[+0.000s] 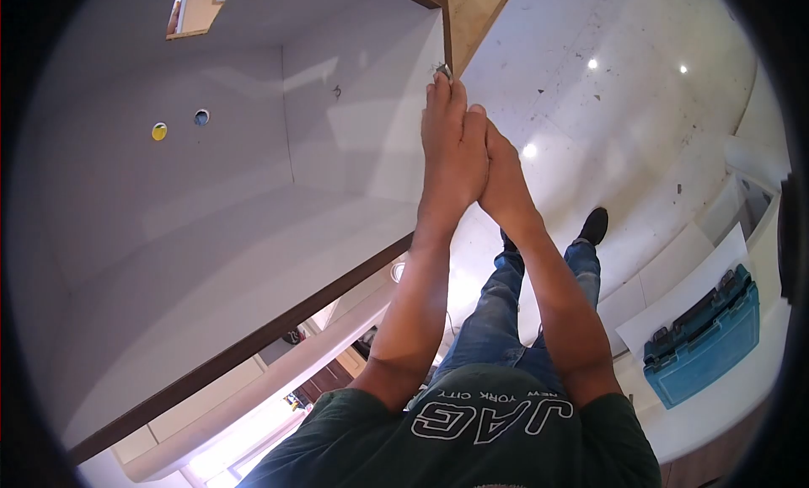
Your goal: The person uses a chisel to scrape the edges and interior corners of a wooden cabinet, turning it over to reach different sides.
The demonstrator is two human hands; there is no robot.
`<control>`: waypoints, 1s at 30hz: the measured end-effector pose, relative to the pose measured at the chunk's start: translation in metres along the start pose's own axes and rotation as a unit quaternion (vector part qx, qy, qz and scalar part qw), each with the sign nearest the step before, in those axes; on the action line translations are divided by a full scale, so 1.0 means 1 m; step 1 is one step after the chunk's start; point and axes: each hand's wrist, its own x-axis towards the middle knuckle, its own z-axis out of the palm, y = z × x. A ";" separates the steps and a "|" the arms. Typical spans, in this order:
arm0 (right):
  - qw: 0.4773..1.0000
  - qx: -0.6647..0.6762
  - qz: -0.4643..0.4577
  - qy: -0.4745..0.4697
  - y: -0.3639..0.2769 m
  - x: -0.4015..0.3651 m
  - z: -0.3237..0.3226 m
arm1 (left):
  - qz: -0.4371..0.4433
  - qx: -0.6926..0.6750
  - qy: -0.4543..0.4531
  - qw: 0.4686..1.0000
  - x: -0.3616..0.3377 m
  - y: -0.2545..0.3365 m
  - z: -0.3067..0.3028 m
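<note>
My left hand is raised at the dark front edge of a white-lined cabinet. Its fingers are closed together, and a small greenish piece shows at their tips beside the edge strip. What kind of thing it is cannot be made out. Pressed against the left hand's side is my right hand, its fingers bent and partly hidden behind the left. Whether the right hand also holds something is not visible.
Two round holes and a rectangular cut-out pierce the cabinet lining. A teal plastic case lies on a white surface at right. The pale floor carries scattered scraps. My shoe stands on it.
</note>
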 end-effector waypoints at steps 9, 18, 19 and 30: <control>1.000 0.002 -0.017 0.001 0.001 0.007 0.000 | -0.006 0.007 0.000 1.000 0.008 0.002 0.000; 0.999 0.015 -0.038 -0.004 0.000 0.019 -0.003 | -0.015 0.005 0.002 1.000 0.019 0.000 -0.001; 1.000 0.000 -0.029 0.007 -0.001 0.014 -0.001 | -0.007 0.024 0.003 1.000 0.017 0.000 -0.001; 1.000 -0.009 -0.003 0.010 -0.003 0.004 -0.001 | 0.019 0.068 -0.013 0.997 0.003 -0.009 -0.001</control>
